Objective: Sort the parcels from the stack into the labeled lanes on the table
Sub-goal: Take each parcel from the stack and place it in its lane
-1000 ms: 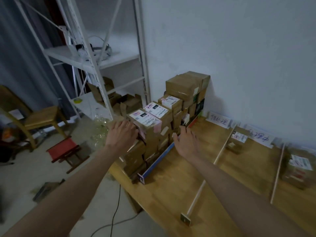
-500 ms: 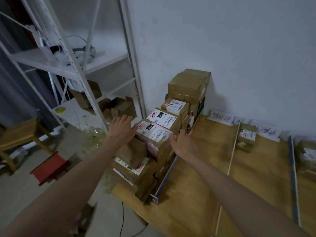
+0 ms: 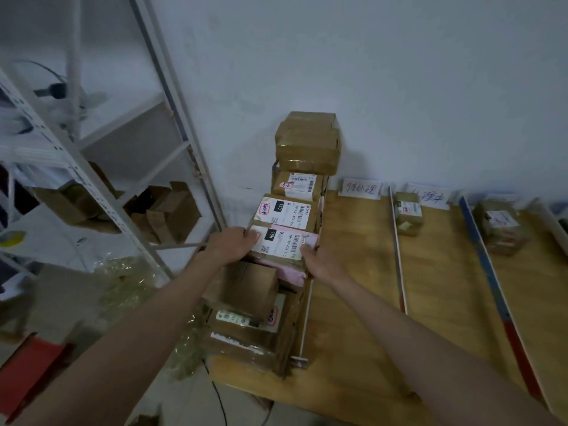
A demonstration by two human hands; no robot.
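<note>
Item: brown cardboard parcel with a white shipping label and pink wrap at its near edge (image 3: 284, 245), centre of the frame, in the stack of brown taped parcels (image 3: 295, 210) along the left edge of the pale wooden table (image 3: 353, 302). The label carries barcodes, a black block printed "15H" and a red-marked sticker at its left end.

Grip: my left hand (image 3: 230, 244) clasps the parcel's left end, fingers curled over the label corner. My right hand (image 3: 319, 261) clasps the right end, thumb on the label edge. Both hands are pressed to the box from opposite sides.

Count, as far as visible: three labelled parcels in a row running back to the white wall, one large plain parcel (image 3: 307, 142) topping the far end, at least two more lower down in front of my grip. Two handwritten paper lane signs (image 3: 360, 188) at the wall. One small parcel (image 3: 408, 213) in the middle lane, one wrapped parcel (image 3: 499, 226) in the right lane. Three divider strips (image 3: 398, 256) visible between lanes.
</note>
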